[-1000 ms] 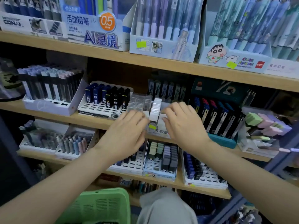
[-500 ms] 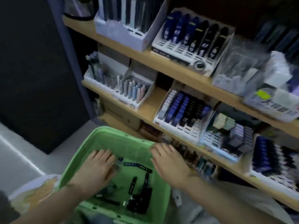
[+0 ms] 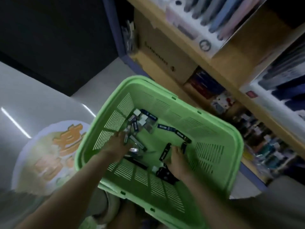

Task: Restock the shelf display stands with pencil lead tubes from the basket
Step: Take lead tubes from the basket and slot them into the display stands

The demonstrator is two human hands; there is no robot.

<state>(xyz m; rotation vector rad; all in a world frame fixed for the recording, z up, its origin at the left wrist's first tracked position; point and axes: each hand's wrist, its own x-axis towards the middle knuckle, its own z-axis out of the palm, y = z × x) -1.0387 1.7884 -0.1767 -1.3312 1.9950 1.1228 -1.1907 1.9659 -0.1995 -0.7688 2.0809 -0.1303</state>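
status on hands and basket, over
Left hand at tube pile, right hand at black tubes, both inside basket. Grips unclear, blurred. Nothing blocking.

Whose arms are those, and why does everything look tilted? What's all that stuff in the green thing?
Those are a person's own two arms. The camera sits on that person's head and looks down, so you see what they see. The head is probably leaning, which would tilt the picture. Both hands reach into a green basket. On its bottom lie small tubes of pencil lead. The left hand touches a pile of them. The right hand is beside some black tubes. The picture is too blurry to tell whether either hand grips one. On the right are wooden shelves holding stationery and a cardboard box.
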